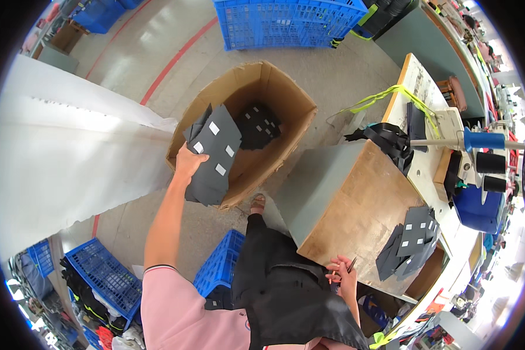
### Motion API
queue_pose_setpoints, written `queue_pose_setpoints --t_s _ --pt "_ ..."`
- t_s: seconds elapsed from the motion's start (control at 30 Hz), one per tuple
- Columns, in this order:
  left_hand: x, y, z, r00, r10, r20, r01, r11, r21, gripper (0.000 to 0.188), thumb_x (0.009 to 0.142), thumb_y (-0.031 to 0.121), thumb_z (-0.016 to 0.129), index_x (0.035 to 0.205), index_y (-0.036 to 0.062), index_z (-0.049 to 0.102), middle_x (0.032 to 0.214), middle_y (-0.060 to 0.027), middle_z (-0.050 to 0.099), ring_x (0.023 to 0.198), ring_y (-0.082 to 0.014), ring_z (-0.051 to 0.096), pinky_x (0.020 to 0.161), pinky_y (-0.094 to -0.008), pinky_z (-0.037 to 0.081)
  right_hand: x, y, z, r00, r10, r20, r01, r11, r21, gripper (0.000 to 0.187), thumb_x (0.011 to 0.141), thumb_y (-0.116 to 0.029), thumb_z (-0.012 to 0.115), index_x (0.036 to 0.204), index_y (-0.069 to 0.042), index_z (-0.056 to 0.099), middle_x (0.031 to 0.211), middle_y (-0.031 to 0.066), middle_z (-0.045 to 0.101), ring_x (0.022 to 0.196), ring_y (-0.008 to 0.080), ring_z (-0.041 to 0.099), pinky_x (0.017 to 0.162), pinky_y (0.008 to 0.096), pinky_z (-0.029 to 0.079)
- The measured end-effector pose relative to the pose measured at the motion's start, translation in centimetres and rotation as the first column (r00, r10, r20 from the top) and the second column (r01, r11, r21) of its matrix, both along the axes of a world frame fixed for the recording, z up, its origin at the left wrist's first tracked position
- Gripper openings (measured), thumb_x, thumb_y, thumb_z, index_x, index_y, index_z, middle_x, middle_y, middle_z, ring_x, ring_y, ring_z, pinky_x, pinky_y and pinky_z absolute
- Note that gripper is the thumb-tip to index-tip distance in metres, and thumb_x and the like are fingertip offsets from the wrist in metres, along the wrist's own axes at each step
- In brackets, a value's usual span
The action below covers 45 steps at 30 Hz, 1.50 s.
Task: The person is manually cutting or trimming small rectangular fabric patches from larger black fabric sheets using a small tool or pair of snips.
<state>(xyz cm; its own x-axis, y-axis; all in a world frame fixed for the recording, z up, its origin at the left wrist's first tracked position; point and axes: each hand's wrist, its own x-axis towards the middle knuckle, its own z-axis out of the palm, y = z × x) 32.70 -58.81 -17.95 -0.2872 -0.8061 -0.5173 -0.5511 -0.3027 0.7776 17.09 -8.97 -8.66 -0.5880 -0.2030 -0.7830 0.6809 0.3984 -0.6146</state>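
Black panels (214, 147) extend right from the left hand's grip (188, 164), clamped on their left edge.

My left hand (191, 162) holds flat black pieces (216, 160) over a big brown box (287, 96). My right hand (345, 281) holds a small dark tool (352, 265) near the surface (356, 213) and its black pile (413, 239).

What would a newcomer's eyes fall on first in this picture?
Probably the open cardboard box near the centre, with the left grip holding a stack of dark sheets with white labels at its left side. Next might come the large blue crate at the top edge. A similar dark pile lies on the brown work surface at lower right.
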Motion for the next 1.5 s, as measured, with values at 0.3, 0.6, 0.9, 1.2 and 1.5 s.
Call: queue_pose_setpoints --t_s 0.3,0.6,0.9,1.2,1.5 --pt "-4.8 -3.4 -12.2 0.969 -0.169 0.182 0.168 0.986 0.021 0.065 0.057 0.006 0.075 0.118 0.0017 0.054 0.106 -0.0157 0.064 0.097 -0.0266 0.062 0.085 -0.036 0.048 1.2 -2.0 -0.1 1.0 -0.003 0.021 0.001 0.992 0.124 0.031 0.096 -0.019 0.045 0.118 0.003 0.046 0.107 0.0146 0.058 0.082 0.0177 0.063 0.061 0.0258 0.055" --pt "-13.0 -7.0 -18.1 0.915 -0.211 0.345 0.237 0.971 -0.034 0.112 0.061 0.024 0.084 0.143 0.0058 0.011 0.135 -0.0233 0.04 0.121 -0.0355 0.045 0.102 -0.0403 0.036 2.3 -3.0 -0.8 0.998 -0.053 0.039 0.042 0.972 0.233 0.029 0.096 -0.016 0.043 0.118 0.002 0.047 0.105 0.0148 0.059 0.084 0.0198 0.063 0.065 0.0287 0.055" --pt "-9.7 -0.7 -22.1 0.934 -0.208 0.29 0.197 0.978 0.067 0.064 0.075 0.017 0.07 0.131 0.0028 0.043 0.129 -0.0211 0.048 0.121 -0.0338 0.045 0.101 -0.039 0.037 2.5 -4.7 0.0 0.999 0.015 0.029 -0.021 0.98 0.196 0.029 0.098 -0.016 0.041 0.119 0.003 0.047 0.106 0.0155 0.059 0.086 0.019 0.062 0.069 0.0289 0.053" --pt "-19.6 11.2 -4.2 0.847 -0.461 -0.267 0.374 0.871 -0.318 0.034 0.086 0.005 0.056 0.12 0.0016 0.052 0.117 -0.0094 0.057 0.092 -0.0176 0.059 0.08 -0.028 0.047 0.1 1.3 0.6 0.945 -0.328 -0.013 0.326 0.943 -0.066 0.031 0.097 -0.022 0.044 0.119 0.0 0.048 0.098 0.0105 0.061 0.069 0.0135 0.061 0.054 0.0225 0.048" --pt "-31.2 40.8 8.2 0.061 -0.985 -0.159 0.746 0.151 -0.649 0.03 0.083 0.004 0.057 0.113 0.0071 0.057 0.121 -0.0108 0.052 0.104 -0.0255 0.056 0.085 -0.0327 0.047 -6.7 20.7 0.8 0.699 -0.488 -0.523 0.55 0.834 -0.045 0.022 0.095 -0.017 0.047 0.106 -0.001 0.058 0.078 0.0033 0.062 0.05 0.0053 0.048 0.047 0.0202 0.04"
